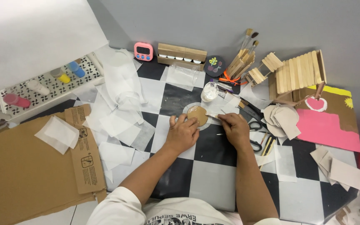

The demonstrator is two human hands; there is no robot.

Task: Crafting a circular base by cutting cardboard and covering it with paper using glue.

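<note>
A round brown-painted cardboard disc point(197, 114) lies on a pale round sheet on the black-and-white checkered table point(213, 179). My left hand point(183, 133) presses down at the disc's near edge, fingers curled. In my right hand point(235, 128) I grip a thin paintbrush point(211, 116), whose tip touches the disc's right side. A small white paint cup point(209, 91) stands just beyond the disc.
White paper sheets point(117, 121) litter the left of the table. Flat cardboard point(26, 166) lies at far left. Scissors point(253, 125), cut cardboard rounds point(282, 118), a pink sheet point(328, 129), a craft-stick house point(298, 73), brushes point(246, 46), a pink timer point(143, 51) and paint bottles point(38, 87) surround the work.
</note>
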